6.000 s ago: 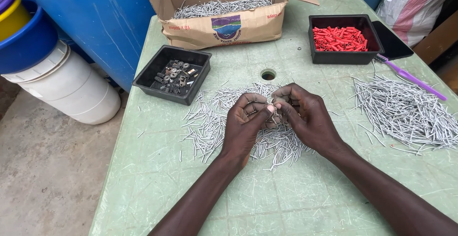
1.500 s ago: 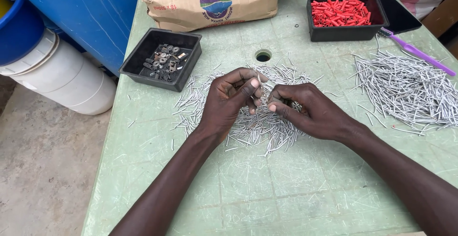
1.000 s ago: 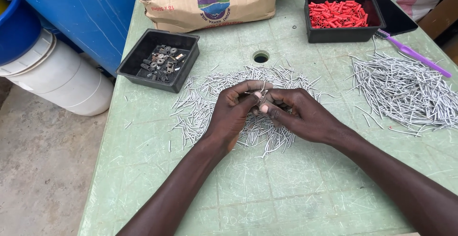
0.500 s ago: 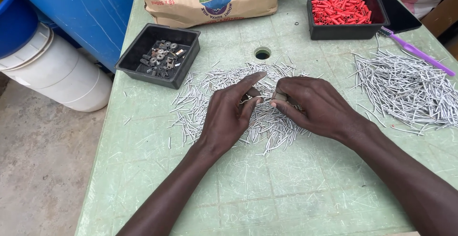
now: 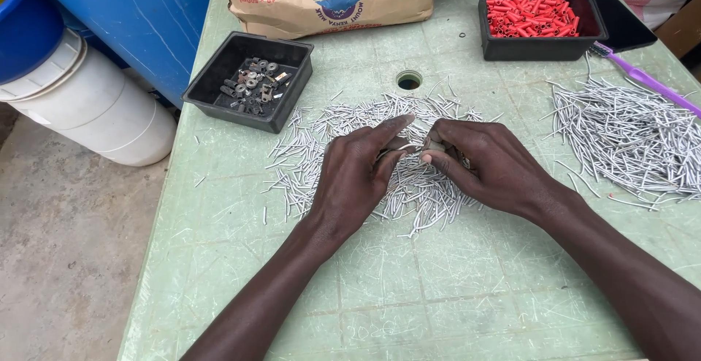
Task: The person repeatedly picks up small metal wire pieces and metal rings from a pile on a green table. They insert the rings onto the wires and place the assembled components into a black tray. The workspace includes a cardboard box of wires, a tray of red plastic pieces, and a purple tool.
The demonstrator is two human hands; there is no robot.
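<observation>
- The left hand (image 5: 358, 178) and right hand (image 5: 489, 164) met over the middle pile of thin grey metal pins (image 5: 328, 131) on the green counter (image 5: 409, 288).
- Both hands lay palm down, and the fingers (image 5: 387, 129) of the left stretched toward the right hand's pinched fingertips (image 5: 431, 155).
- A small dark piece seemed to be nipped between the two hands; what it was could not be made out.
- The pile lay directly beneath and ahead of both hands, its pins pointing every way; neither hand was clearly nearer.
- A black tray of dark metal bits (image 5: 252, 83) sat to the left, a black tray of red pieces (image 5: 531, 16) far right.
- A second heap of pins (image 5: 628, 142) was cut off at the right edge.
- The cardboard box (image 5: 336, 0) was cropped at the top.
</observation>
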